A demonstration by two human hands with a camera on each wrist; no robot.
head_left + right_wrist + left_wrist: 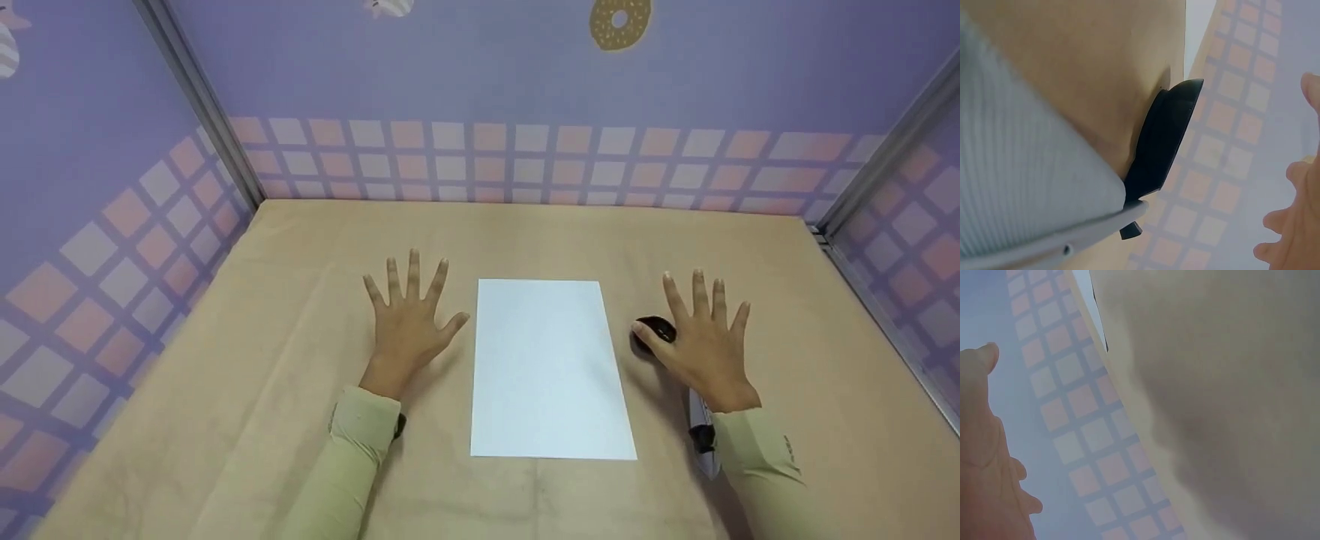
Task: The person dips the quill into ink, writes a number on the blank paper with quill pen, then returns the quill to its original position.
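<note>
My left hand (409, 330) is held palm down with its fingers spread, left of a white sheet of paper (551, 367) on the table. Its fingers and palm edge (985, 455) show at the left of the left wrist view, holding nothing. On the paper's other side my right hand (709, 349) is also palm down and spread. Its thumb overlaps a rounded black piece (654, 334) in the head view. The right wrist view shows this black piece (1165, 138) beside a ribbed grey-white body (1033, 169). My hand and forearm hide much of that object from above.
A pale tan covering (247, 420) spreads over the table. Purple walls with pink and white checks (487, 161) rise at the back and sides, with metal posts (202, 97) at the corners. A small black item (400, 426) shows by the left cuff.
</note>
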